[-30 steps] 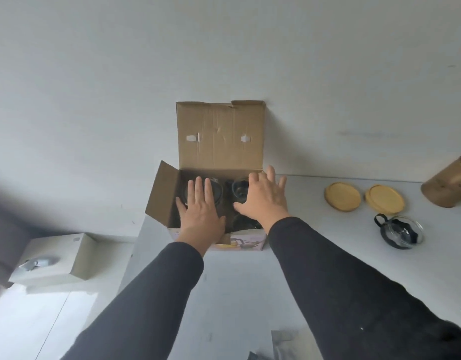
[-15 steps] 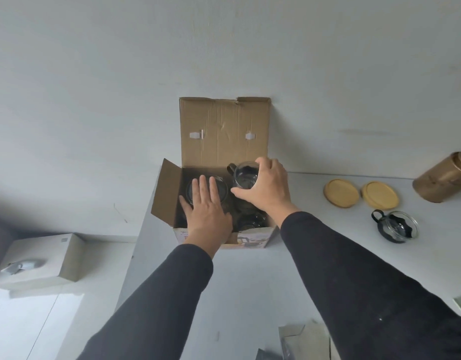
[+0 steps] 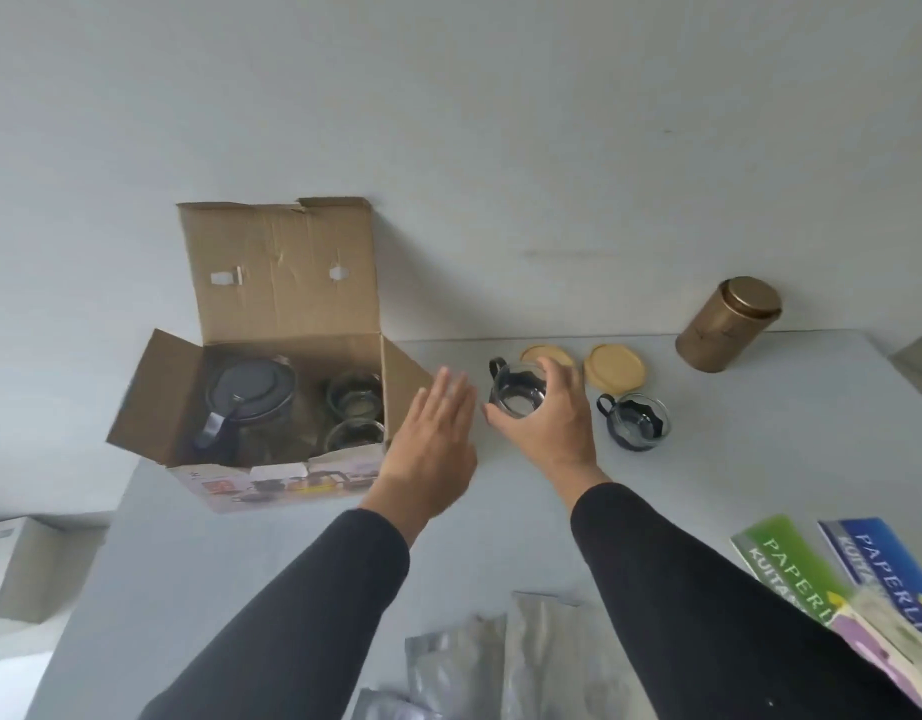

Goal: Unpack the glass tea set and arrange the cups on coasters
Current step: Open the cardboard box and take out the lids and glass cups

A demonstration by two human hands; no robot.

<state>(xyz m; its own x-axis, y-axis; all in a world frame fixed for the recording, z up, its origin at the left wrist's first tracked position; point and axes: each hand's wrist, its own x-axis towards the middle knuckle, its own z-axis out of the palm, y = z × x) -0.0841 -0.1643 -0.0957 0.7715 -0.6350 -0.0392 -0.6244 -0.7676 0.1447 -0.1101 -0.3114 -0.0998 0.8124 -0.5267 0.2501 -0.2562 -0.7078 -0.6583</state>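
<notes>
A glass cup (image 3: 517,396) is gripped between the curled fingers (image 3: 560,379) of the right hand (image 3: 550,423), just right of the cardboard box (image 3: 272,387); the left hand (image 3: 433,444) is held flat, fingers together, beside it.

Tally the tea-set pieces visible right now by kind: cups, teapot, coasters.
Glass cups: 4, one in the right hand, one on the table, two in the box
Teapot: 1
Wooden coasters: 2
Total: 7
</notes>
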